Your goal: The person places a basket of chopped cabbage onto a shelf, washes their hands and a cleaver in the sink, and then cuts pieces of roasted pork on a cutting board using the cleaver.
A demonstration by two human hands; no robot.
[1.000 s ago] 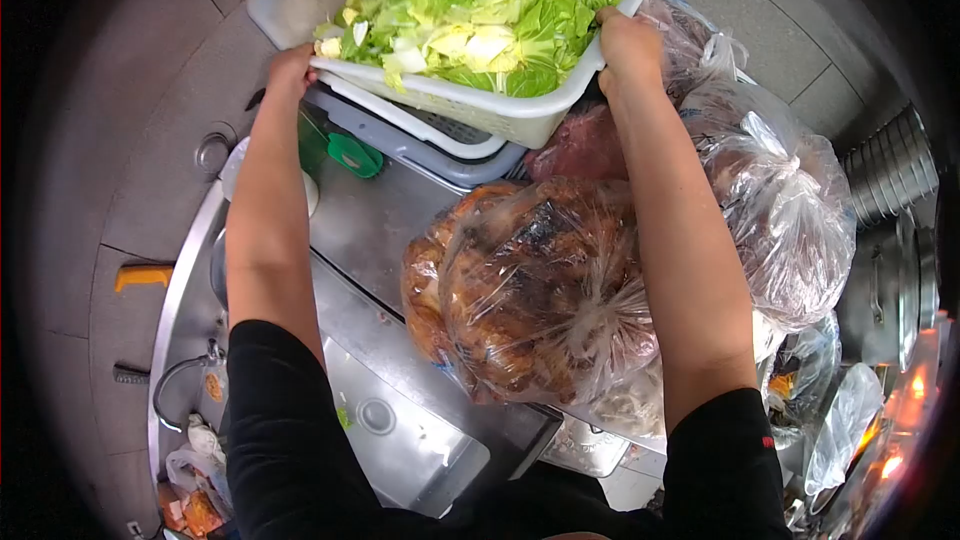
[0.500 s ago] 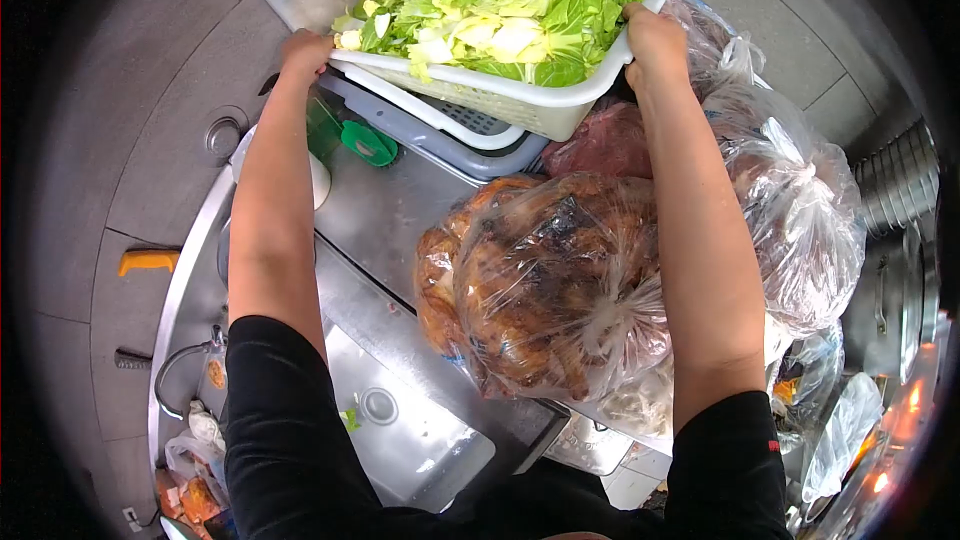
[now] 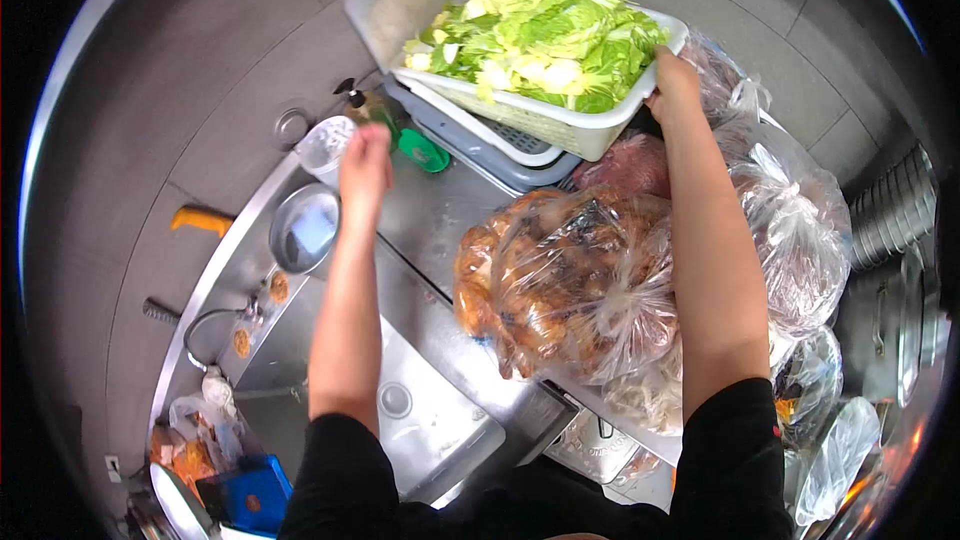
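In the head view, the white basket [image 3: 560,133], heaped with leafy greens [image 3: 550,40], is seen at the far middle, above a grey tray [image 3: 545,178]; whether it is fully borne there cannot be told. Its right rim is gripped by the right hand [image 3: 676,85]; its left end is unheld. The left hand [image 3: 368,160] is blurred beside the white tub [image 3: 325,145], seemingly curled, but whether anything is pinched cannot be told. The step in hand is judged to be one-handed steadying. For any further shift, level support would be called for, with the bagged meat [image 3: 570,280] nearer by avoided.
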